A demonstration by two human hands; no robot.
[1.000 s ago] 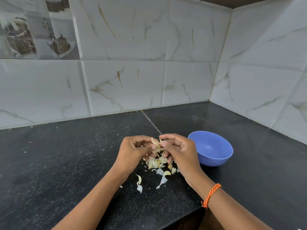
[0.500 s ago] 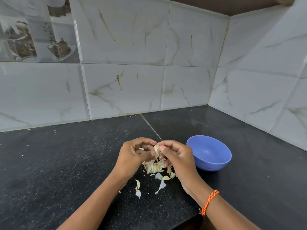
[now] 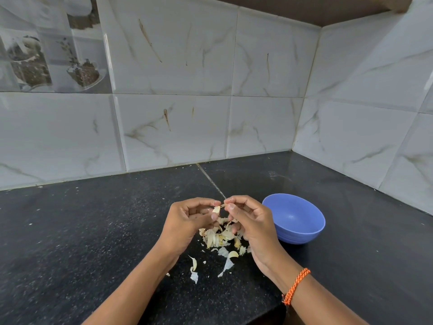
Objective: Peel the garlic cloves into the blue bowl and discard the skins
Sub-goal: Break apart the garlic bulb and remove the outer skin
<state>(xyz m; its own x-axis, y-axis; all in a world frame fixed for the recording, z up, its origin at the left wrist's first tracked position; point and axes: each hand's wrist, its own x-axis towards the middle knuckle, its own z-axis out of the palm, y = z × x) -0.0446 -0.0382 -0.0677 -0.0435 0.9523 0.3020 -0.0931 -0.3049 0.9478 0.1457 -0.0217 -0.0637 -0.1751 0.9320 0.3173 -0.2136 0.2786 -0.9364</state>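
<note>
While the left hand [image 3: 187,219] pinches a garlic clove [image 3: 216,209] in its grip, we see the right hand [image 3: 250,221] pinching the skin at its tip. Both are above the skins [image 3: 219,238] on the black tabletop [image 3: 93,231]; the blue bowl [image 3: 295,219] stands just right of the right hand.

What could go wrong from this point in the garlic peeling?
1. Both hands, left hand and right hand, pinch one clove above the skin pile, not over the bowl; if it slips, it may drop among the skins.
2. Loose skins lie scattered towards the counter front and could be brushed off by a forearm.
</note>
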